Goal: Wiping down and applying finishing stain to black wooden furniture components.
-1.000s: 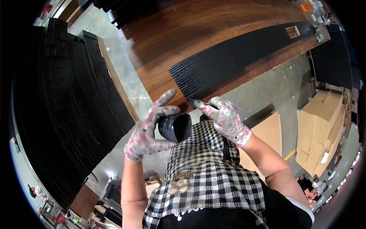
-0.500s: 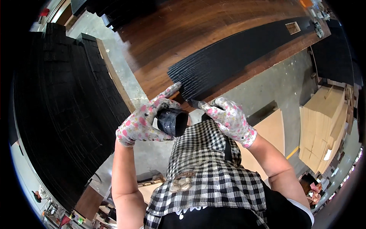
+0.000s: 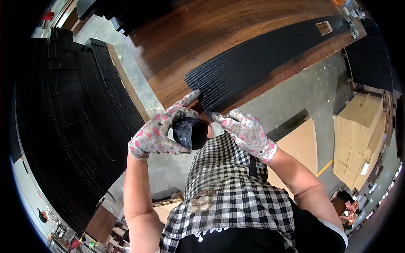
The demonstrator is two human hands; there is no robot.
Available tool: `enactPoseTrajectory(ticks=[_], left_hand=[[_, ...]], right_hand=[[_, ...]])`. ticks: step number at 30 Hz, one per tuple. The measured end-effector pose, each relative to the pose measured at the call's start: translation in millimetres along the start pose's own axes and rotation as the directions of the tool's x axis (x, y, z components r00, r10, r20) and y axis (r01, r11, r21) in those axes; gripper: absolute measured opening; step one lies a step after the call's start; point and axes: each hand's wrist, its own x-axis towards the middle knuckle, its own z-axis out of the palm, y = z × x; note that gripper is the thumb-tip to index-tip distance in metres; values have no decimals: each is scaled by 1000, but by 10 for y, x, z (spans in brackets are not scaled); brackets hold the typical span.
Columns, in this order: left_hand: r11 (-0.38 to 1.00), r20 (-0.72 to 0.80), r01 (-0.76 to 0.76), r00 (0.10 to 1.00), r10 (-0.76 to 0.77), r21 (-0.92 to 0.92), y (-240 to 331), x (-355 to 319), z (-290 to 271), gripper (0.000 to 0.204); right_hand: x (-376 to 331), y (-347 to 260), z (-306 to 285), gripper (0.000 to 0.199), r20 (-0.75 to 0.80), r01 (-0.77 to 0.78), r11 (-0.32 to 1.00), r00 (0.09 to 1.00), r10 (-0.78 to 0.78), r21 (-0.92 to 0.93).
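In a white glove with pink flowers, my left hand is closed round a black, round cup-like container, its open mouth tipped toward the right. The index finger of that hand reaches out to the end of a long black board, which has ridges along its near left end. My right hand, gloved alike, has its fingers pinched together just beside the board's near corner. A small dark tip shows at these fingertips, too small to name.
The board lies on a brown wooden table and has a square cut-out at its far end. Stacked black boards fill the left. Light brown panels stand stacked at the right. A grey cloth lies at the table's far right.
My right hand has drawn slightly down and left, its fingertips still by the board's corner. The left hand and the container have barely moved.
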Motion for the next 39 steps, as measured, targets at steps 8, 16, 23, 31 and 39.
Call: enactPoseTrajectory(ticks=[8, 16, 23, 31, 39], left_hand=[[1000, -25, -2, 1000, 2, 29, -17, 3, 23, 80], [999, -42, 15, 999, -13, 46, 20, 47, 34, 79], [996, 8, -39, 999, 39, 76, -38, 81, 11, 78], [993, 10, 23, 1000, -22, -113, -88, 104, 13, 79], [993, 22, 7, 1000, -5, -115, -116, 133, 8, 79]], right_hand=[[-55, 18, -23, 37, -107, 89, 996, 990, -87, 12], [24, -85, -38, 43, -22, -6, 999, 1000, 5, -47], [-191, 43, 44, 44, -23, 36, 999, 999, -37, -22], [-55, 78, 47, 40, -98, -35, 995, 994, 44, 93], [-33, 106, 162, 36, -161, 39, 999, 986, -36, 18]])
